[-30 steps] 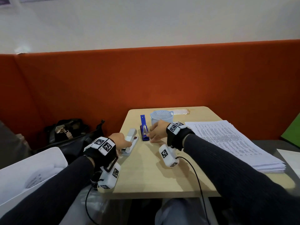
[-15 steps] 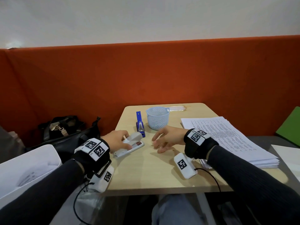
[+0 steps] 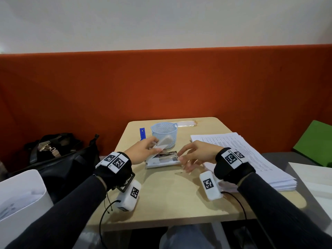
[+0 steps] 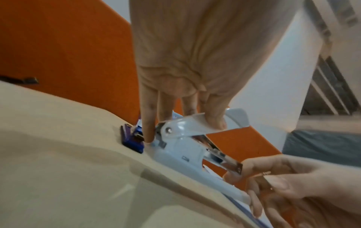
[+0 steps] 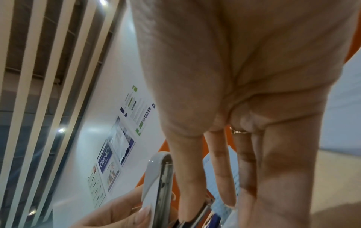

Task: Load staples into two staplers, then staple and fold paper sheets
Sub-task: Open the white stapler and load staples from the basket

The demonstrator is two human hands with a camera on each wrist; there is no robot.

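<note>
White stapler (image 3: 160,159) lies at table (image 3: 161,198) centre, base flat, top cover hinged up, metal staple channel (image 4: 224,158) exposed. L hand (image 3: 142,151) grips the raised cover, thumb and fingers curled round it. R hand (image 3: 195,156) at the channel's front end, fingers loosely extended, tips touching or just beside the metal; whether they hold staples cannot be told. Blue stapler (image 3: 142,133) sits behind, near the perforated basket (image 3: 164,133). Paper stack (image 3: 242,155) to the right, untouched.

Assessment: step 1 in hand, loading the 1st stapler. Next move likely needs a staple strip seated in the channel, then the cover shut. 2nd stapler, stapling and folding not yet done.
</note>
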